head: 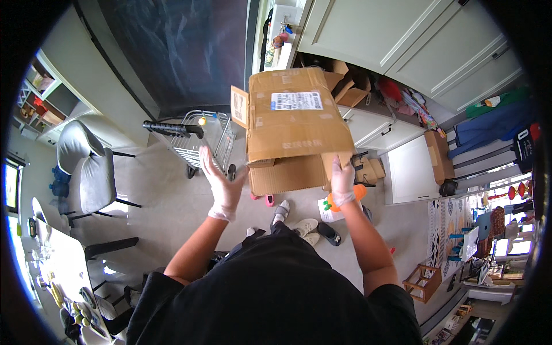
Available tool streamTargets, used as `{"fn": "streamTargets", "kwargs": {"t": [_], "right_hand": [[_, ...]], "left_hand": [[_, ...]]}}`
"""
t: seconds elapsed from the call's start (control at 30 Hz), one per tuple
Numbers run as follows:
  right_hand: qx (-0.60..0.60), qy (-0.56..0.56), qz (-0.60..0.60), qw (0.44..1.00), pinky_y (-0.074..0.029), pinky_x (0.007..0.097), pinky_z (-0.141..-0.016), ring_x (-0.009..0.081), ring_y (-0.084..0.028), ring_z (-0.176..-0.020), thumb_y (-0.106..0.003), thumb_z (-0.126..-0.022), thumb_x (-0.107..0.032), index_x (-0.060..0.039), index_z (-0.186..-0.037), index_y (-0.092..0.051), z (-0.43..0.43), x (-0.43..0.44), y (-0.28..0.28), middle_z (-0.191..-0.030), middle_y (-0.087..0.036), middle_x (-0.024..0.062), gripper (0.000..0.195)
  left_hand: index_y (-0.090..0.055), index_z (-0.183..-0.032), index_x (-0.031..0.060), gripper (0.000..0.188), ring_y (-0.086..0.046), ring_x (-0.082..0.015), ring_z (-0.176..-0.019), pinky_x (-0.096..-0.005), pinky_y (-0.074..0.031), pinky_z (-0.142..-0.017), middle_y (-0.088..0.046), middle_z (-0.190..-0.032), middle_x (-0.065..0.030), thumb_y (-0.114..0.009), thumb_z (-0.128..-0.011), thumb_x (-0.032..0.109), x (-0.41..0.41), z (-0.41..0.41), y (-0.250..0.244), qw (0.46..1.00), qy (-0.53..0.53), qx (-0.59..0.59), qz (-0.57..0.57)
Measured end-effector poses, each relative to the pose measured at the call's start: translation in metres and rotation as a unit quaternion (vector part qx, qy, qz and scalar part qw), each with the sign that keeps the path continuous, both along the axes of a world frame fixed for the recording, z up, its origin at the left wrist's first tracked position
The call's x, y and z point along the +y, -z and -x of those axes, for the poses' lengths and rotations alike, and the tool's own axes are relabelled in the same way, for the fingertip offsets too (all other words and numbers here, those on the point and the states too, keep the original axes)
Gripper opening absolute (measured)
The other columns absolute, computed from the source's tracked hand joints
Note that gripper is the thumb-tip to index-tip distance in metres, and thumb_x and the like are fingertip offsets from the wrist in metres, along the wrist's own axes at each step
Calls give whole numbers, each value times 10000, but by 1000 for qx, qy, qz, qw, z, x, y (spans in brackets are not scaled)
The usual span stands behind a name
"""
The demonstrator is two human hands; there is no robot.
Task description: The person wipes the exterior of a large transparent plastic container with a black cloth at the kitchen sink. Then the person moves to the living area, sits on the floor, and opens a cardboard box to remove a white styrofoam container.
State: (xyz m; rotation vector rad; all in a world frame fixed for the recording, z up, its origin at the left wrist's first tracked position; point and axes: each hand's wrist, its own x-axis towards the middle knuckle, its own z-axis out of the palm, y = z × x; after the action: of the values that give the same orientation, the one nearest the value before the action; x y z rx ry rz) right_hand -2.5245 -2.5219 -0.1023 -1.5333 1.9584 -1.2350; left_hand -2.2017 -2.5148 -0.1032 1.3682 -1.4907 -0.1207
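A large taped cardboard box [297,125] is held up in front of me, its near end open and a shipping label on its upper face. My right hand [343,179], in a thin whitish glove, grips the box's near right edge. My left hand [224,183], gloved the same way, is beside the near left corner with its fingers spread, not gripping it. A small cardboard flap or piece [239,106] sticks out at the box's left side. The inside of the box is only partly visible.
A wire shopping cart [215,129] stands left of the box, a grey chair [97,172] farther left. Shoes [328,234] and a white bag with orange print [334,209] lie on the floor. Cabinets [366,26] and an open shelf with boxes [353,86] are ahead right.
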Motion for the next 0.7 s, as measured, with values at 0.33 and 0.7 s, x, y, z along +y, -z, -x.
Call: {"fn": "streamTargets", "kwargs": {"t": [0.33,0.7], "right_hand": [[-20,20,168,985,-502,352,-831,291,-644,-961,-580,-917,-80,-7,-1122,-618,-45,70,13,-1055,-666,149,221],[-502,-142,164,837,-449,398,-998,228,-499,-1224,-540,-973,-274,-61,-1438,-357,-58,107,40,-1365,-485,114,543]], "left_hand": [[-140,-1483,-45,1080,-394,-371,-1307,-465,-307,-1096,-337,-1464,-220,-811,-734,350,2,50,0,993,48,-105,-15],[-218,-1478,-10,807,-404,-298,-1322,-421,-309,-1107,-371,-1466,-159,-629,-879,343,-13,59,58,924,269,155,-222]]}}
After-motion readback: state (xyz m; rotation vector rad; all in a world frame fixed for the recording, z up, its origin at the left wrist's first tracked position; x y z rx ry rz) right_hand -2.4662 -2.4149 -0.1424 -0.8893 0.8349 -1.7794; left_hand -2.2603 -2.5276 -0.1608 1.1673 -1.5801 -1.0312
